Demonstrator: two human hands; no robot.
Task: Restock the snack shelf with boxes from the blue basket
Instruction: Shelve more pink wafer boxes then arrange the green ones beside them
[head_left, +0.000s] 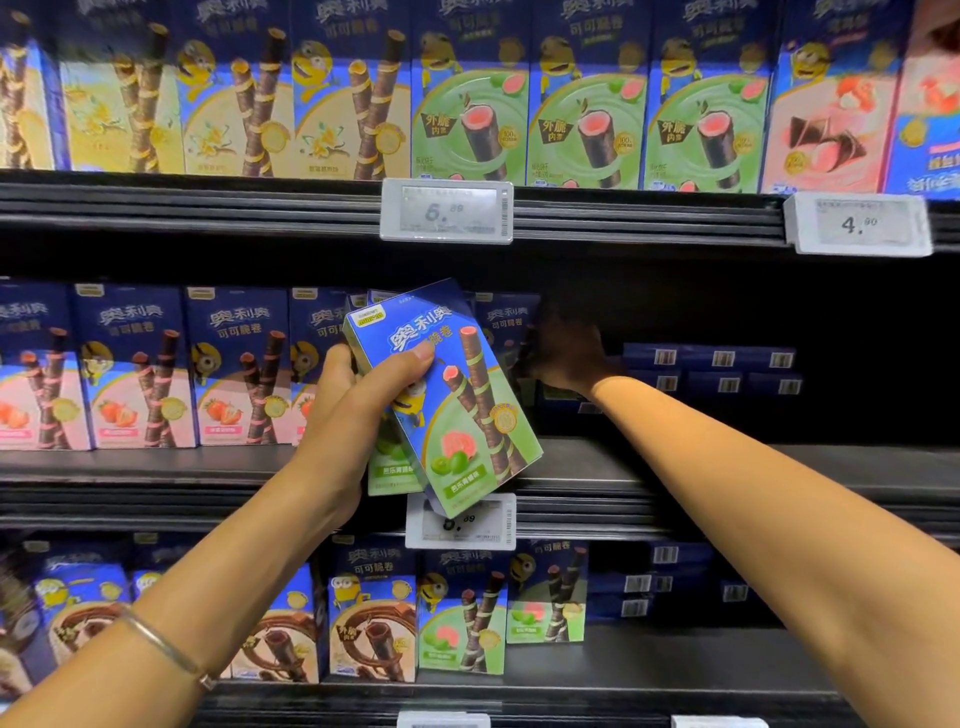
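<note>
Before the middle shelf my left hand grips green-and-blue snack boxes, thumb across the front of the top one, fingers wrapped behind where I cannot see them. The front box tilts to the right; at least one more sits behind it, only its lower green edge and a sliver of blue top showing, so I cannot count them for sure. The lower corner of the held boxes covers part of the price tag clipped to the shelf edge, hiding its first digit. My right hand reaches deep into the dark gap of the same shelf, against the side of an upright blue box at the end of the strawberry row; it is in shadow and I cannot tell whether it is closed on that box or merely pressing it. Further right in the gap lie flat dark boxes showing only barcoded ends, too dim to read. A thin bracelet rings my left wrist. The upper shelf's rows of vanilla, green and pink boxes are cut off at the top and blurred at both edges, with two price tags below them. On the bottom shelf, chocolate and green boxes stand partly hidden by my left forearm. The blue basket is out of view.
</note>
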